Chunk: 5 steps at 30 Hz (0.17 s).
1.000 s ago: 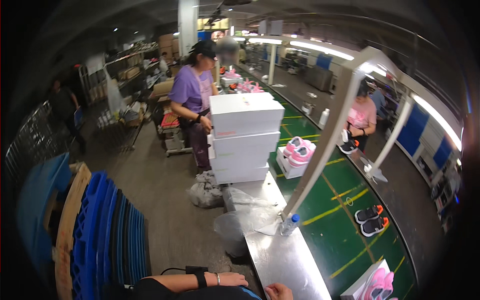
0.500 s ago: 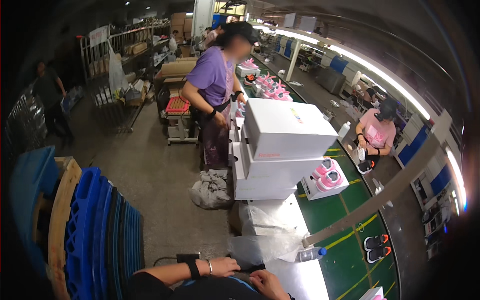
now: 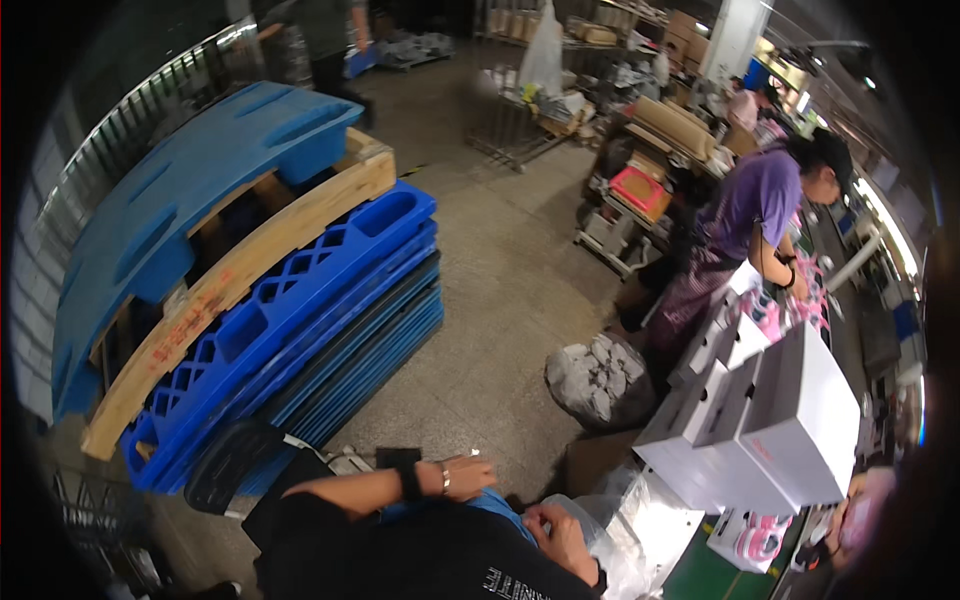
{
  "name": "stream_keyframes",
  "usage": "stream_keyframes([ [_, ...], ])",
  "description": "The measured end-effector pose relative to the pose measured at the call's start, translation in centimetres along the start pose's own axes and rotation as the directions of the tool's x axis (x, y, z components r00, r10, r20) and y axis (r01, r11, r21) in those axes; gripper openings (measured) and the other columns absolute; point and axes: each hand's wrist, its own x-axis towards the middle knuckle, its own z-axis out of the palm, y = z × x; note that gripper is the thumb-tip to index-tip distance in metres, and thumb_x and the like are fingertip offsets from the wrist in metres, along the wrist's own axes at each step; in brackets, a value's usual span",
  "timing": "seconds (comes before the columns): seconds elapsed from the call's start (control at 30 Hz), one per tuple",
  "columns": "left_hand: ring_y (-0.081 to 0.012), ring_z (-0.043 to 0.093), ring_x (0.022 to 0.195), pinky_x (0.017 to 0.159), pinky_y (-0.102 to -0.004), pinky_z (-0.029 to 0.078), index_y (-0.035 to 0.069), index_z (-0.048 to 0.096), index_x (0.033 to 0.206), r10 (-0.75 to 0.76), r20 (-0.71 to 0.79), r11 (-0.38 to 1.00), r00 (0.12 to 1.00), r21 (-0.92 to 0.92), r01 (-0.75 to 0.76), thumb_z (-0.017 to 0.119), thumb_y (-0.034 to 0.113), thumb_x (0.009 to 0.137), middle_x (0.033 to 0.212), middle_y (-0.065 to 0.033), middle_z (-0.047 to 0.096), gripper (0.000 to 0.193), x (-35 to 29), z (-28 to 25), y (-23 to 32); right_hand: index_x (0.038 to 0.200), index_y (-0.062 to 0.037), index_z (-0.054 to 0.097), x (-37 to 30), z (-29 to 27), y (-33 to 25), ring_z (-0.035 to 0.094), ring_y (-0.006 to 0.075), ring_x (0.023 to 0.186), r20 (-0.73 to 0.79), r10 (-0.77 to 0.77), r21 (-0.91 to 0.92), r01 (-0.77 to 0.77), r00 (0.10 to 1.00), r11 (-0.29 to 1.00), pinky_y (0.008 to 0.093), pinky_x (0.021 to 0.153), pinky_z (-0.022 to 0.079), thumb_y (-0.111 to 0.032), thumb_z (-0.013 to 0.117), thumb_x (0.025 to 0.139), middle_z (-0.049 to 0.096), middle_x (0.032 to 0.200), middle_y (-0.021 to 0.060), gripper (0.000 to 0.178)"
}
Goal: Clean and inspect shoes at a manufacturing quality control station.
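Note:
My left hand is in front of my body at the lower middle, with a bracelet and a black band at the wrist. Its fingers are loosely apart and nothing shows in them. To the right, my right hand is held against my front with the fingers curled in; no object is visible in it. Just beyond lies a clear plastic bag, close to the right hand. Blue cloth shows between the two hands.
Stacked blue pallets with a wooden one stand left. White shoe boxes are piled right, beside pink shoes on a green conveyor. A filled bag sits on the floor near a co-worker in purple.
My view has swung left, bringing the pallets toward the middle and the boxes and conveyor to the right edge. Both hands stay near my body. The co-worker in purple now leans over the pink shoes.

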Motion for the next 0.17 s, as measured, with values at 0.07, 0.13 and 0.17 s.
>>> stream_keyframes([
  [0.07, -0.0310, 0.055, 0.086, 0.075, -0.0415, 0.044, 0.009, 0.054, 0.100, -0.120, 0.069, 0.990, 0.990, -0.071, 0.125, 0.056, 0.022, 0.078, 0.090, -0.0122, 0.054, 0.025, -1.0, 1.9, 0.5, 0.087, -0.0035, 0.061, 0.8, -1.1, -0.5, 0.060, 0.0265, 0.073, 0.063, -0.099, -0.064, 0.103, 0.993, 0.993, 0.0355, 0.065, 0.047, -0.019, 0.064, 0.076, 0.059, 0.076, 0.0140, 0.019],
  [0.13, -0.0311, 0.055, 0.089, 0.079, -0.0403, 0.044, 0.009, 0.054, 0.103, -0.075, 0.031, 0.987, 0.997, -0.139, 0.078, 0.060, 0.023, 0.077, 0.092, -0.0126, 0.055, 0.030, -1.1, 3.1, 0.4, 0.089, -0.0038, 0.060, 0.6, -1.7, -0.5, 0.060, 0.0273, 0.074, -0.001, -0.139, -0.021, 0.139, 0.990, 0.990, 0.0360, 0.066, 0.047, -0.019, 0.064, 0.076, 0.059, 0.078, 0.0147, 0.021],
  [0.17, -0.0312, 0.055, 0.092, 0.082, -0.0390, 0.044, 0.009, 0.054, 0.104, -0.033, -0.044, 0.989, 0.998, -0.142, 0.027, 0.063, 0.024, 0.075, 0.095, -0.0127, 0.056, 0.034, -1.3, 3.4, 0.1, 0.091, -0.0042, 0.060, 0.6, -1.8, -0.6, 0.060, 0.0282, 0.075, 0.002, -0.226, 0.011, 0.226, 0.974, 0.974, 0.0365, 0.066, 0.047, -0.020, 0.064, 0.076, 0.059, 0.080, 0.0155, 0.022],
])
